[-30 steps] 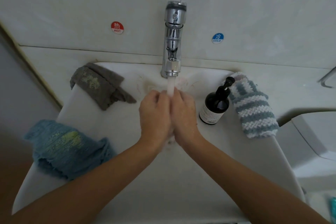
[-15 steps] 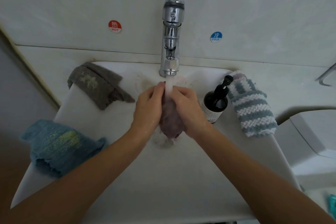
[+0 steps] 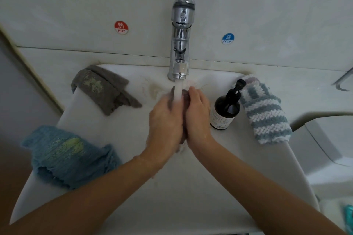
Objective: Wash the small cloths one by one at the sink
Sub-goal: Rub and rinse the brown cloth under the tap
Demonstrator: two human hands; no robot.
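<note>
Chrome tap [image 3: 181, 44] runs a steady white stream of water [image 3: 178, 91] down between the two hands over the white sink [image 3: 133, 135]. Pressed between the palms is a small mauve-grey cloth [image 3: 184, 95], only its edges showing by the fingers and below the wrists. Left hand [image 3: 165, 122] and right hand [image 3: 197, 116] lie close together, fingers curled round that cloth. On the sink's left rim a grey cloth [image 3: 104, 89] is draped, and nearer, a blue cloth [image 3: 66, 156] with a yellow-green patch hangs over the edge. To the right stands a dark pump bottle [image 3: 225, 108], just beside a blue-and-white striped knitted cloth [image 3: 265, 112]. Red HOT sticker [image 3: 121, 27] and blue COLD sticker [image 3: 227, 38] sit on the wall.
</note>
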